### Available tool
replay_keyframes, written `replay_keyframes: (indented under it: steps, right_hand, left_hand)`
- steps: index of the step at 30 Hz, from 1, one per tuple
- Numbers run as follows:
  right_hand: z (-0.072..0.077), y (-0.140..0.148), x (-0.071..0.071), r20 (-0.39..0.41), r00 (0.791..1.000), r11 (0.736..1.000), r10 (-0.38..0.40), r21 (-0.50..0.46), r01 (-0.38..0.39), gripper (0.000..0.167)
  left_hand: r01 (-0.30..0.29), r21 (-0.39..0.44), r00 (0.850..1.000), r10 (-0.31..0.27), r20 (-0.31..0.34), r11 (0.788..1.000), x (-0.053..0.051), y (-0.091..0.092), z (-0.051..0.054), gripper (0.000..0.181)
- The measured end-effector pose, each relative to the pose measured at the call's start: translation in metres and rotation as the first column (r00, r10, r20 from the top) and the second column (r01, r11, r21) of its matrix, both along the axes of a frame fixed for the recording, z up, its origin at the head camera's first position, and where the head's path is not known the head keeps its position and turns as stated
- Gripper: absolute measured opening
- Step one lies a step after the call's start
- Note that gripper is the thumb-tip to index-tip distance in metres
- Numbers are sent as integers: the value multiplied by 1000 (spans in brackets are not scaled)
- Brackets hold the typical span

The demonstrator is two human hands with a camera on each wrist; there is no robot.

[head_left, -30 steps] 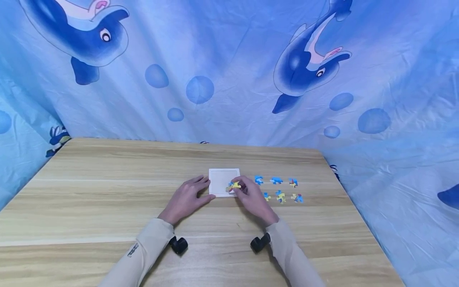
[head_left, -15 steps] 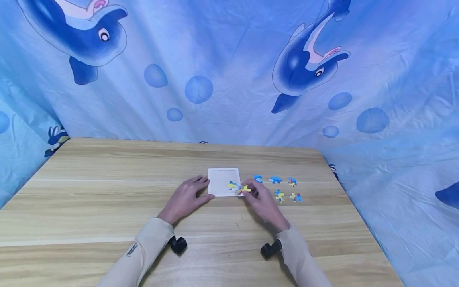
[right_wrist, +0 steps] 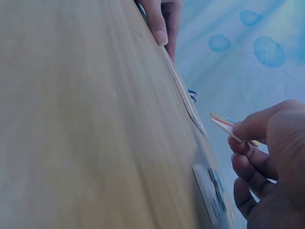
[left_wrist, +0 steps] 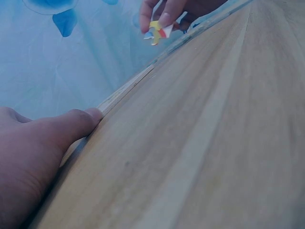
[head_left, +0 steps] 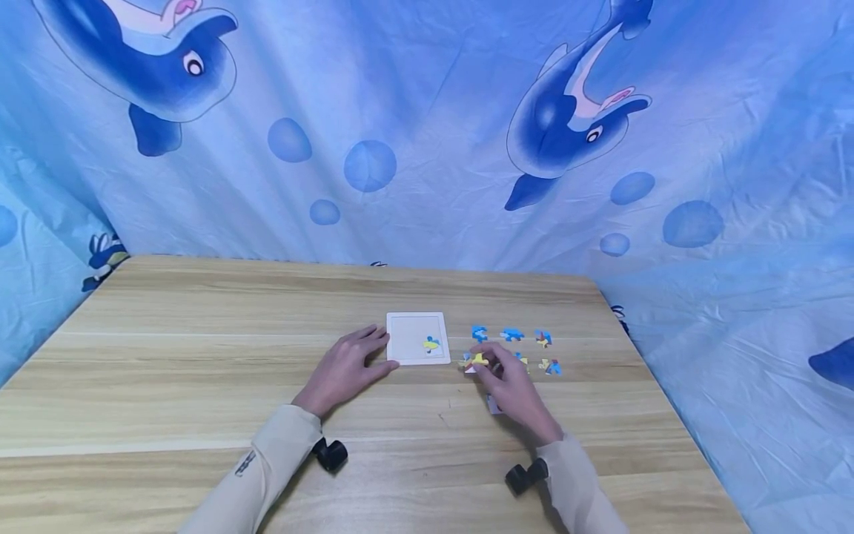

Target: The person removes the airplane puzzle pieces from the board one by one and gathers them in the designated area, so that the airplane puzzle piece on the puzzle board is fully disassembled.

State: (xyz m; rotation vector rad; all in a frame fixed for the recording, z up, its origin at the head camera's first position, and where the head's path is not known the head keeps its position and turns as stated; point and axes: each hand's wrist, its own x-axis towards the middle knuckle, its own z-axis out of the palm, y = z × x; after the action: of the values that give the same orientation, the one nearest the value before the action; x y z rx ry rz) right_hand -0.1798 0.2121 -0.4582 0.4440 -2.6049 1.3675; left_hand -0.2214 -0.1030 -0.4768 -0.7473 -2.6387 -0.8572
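Observation:
A square white puzzle tray (head_left: 403,362) lies flat on the table. One yellow and blue puzzle piece (head_left: 432,345) sits in its lower right part. My left hand (head_left: 347,368) rests at the tray's left side, fingertips and thumb touching its frame. To the right of the tray, my right hand (head_left: 514,387) pinches a yellow, red and white puzzle piece (head_left: 475,362) between thumb and fingers. In the right wrist view this held piece (right_wrist: 226,126) is raised above the table, seen edge-on. Another loose piece (head_left: 493,405) lies partly hidden under the right hand.
Several loose puzzle pieces lie in rows right of the tray, among them a blue one (head_left: 512,335) and a red and blue one (head_left: 551,366). The right hand partly covers the near row. A blue dolphin-print cloth (head_left: 427,148) hangs behind the wooden table (head_left: 233,311).
My right hand has moved right, from over the tray to beside it, carrying the pinched puzzle piece. The piece in the tray now shows fully. My left hand has stayed in place.

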Motion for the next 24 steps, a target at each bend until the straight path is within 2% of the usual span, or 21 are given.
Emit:
replay_keyframes:
  steps: [7, 15, 24]
  right_hand:
    - [-1, 14, 7, 63, 998, 1000, -28, -13, 28, 25]
    - [-3, 27, 14, 5, 1000, 1000, -19, -21, 19, 26]
    - [-5, 42, 22, 15, 998, 998, -61, -5, 62, 30]
  left_hand:
    - [-1, -6, 1000, 1, 8, 1000, 0, 0, 1, 61]
    - [-4, -7, 1000, 4, 10, 1000, 1, 1, 1, 61]
    - [-11, -11, 1000, 11, 17, 1000, 1, 1, 2, 62]
